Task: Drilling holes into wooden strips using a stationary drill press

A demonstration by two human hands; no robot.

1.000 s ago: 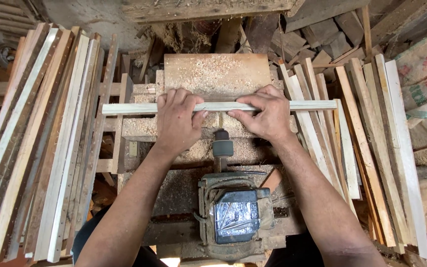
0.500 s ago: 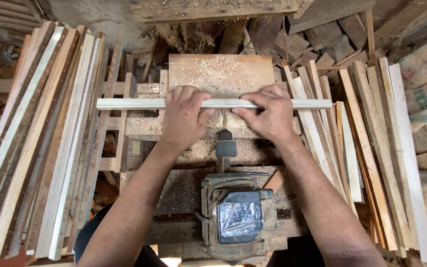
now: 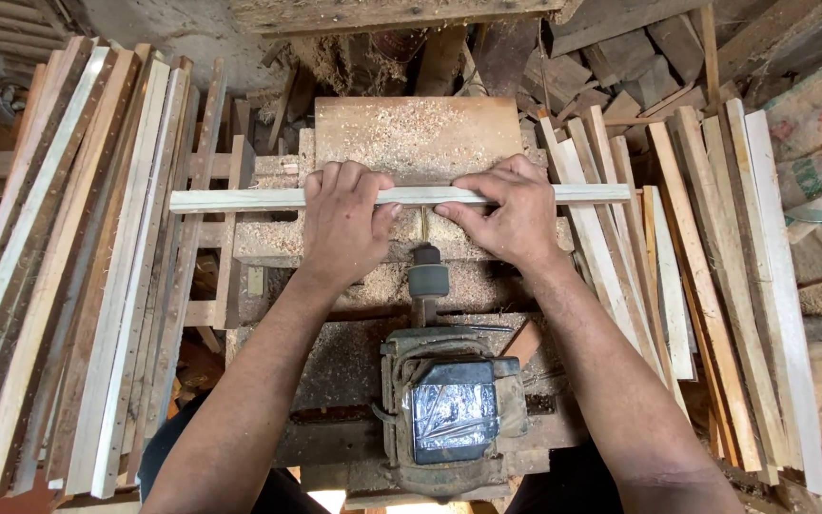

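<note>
Both hands press down on a long pale wooden strip (image 3: 401, 196) that lies crosswise over the sawdust-covered bench (image 3: 418, 133). The left hand (image 3: 344, 224) lies flat over the strip left of centre, fingers curled over its far edge, its grip clamped on the wood. The right hand (image 3: 506, 209) sits right of centre, fingertips pinching the strip's near edge and palm resting behind it, also closed on the strip. The strip reaches well past both hands, its left end over the open wooden frame and its right end over the leaning slats. Between the two hands, just below the strip, a dark spindle (image 3: 427, 281) runs back toward a worn motor (image 3: 452, 409) with a shiny foil-like patch on top. Sawdust lies thick on the bench around the spindle. On the left, a stack of long planed strips (image 3: 78, 266) leans in a row; on the right, another stack of strips (image 3: 706, 286) fans out, with a patterned sack (image 3: 820, 133) beyond it.
</note>
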